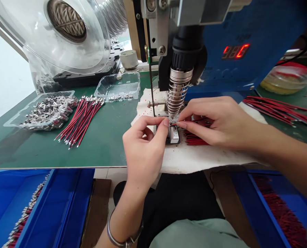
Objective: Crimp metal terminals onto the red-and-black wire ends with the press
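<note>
While both hands meet below the spring (179,90), the left hand (146,148) comes up from the lower edge, wrist bent little, back of the hand toward the viewer, its thumb and index finger closed to a pinch beside the block (174,135); whatever lies between those tips is hidden, so cannot tell what it grips. Right hand (215,122) enters from the right, forearm slanting up and inward, palm side turned down and toward the left, thumb and index nearly together in a fine pinch on a wire (173,124). Wire sits between the two sets of fingertips, just above the block and below the spring; exact contact with either not resolved. Fingertips of the two hands are near each other, with a narrow gap between. Bracelet (112,234) on left wrist. Loose wires (196,139), red and black, lie on the cloth (184,162) under the right hand. To the left on the bench (104,144): a bundle (81,119) of red and black wires with metal ends, beside a tray (12,120) heaped with metal parts; a second tray (99,88) behind holds a few. Blue machine (225,77) stands behind the right hand, its display (236,51) lit red.
</note>
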`<act>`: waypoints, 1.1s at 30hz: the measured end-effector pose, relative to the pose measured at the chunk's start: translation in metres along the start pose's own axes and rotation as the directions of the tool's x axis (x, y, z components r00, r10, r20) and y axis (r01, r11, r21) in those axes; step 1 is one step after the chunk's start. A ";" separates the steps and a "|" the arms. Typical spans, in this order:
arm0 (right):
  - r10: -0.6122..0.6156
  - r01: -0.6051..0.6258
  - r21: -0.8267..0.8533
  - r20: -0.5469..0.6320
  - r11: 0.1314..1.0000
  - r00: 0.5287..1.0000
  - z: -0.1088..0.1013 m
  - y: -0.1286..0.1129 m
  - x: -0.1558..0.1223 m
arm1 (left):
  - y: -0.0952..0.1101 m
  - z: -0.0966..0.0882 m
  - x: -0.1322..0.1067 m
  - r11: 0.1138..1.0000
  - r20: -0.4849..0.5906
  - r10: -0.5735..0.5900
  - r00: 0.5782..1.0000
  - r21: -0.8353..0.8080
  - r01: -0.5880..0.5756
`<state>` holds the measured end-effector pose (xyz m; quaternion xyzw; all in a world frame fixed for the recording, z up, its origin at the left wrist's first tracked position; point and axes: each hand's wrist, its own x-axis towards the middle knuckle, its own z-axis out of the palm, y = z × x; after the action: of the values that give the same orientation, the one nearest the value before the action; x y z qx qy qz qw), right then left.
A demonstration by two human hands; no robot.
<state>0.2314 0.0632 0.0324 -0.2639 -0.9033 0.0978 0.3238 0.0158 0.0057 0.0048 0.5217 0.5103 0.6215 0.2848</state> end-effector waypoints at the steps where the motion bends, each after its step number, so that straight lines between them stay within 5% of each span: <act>1: 0.005 -0.005 0.000 0.000 1.000 1.000 0.000 0.000 0.000 | 0.000 0.000 0.000 1.000 0.000 0.002 1.000 0.006 -0.002; 33: 0.040 -0.040 -0.007 0.004 0.999 0.999 -0.001 -0.002 0.000 | 0.001 -0.001 -0.001 1.000 0.016 -0.020 1.000 0.015 0.020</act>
<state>0.2311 0.0615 0.0338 -0.2828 -0.8987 0.1017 0.3193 0.0154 0.0043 0.0051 0.5237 0.5180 0.6104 0.2912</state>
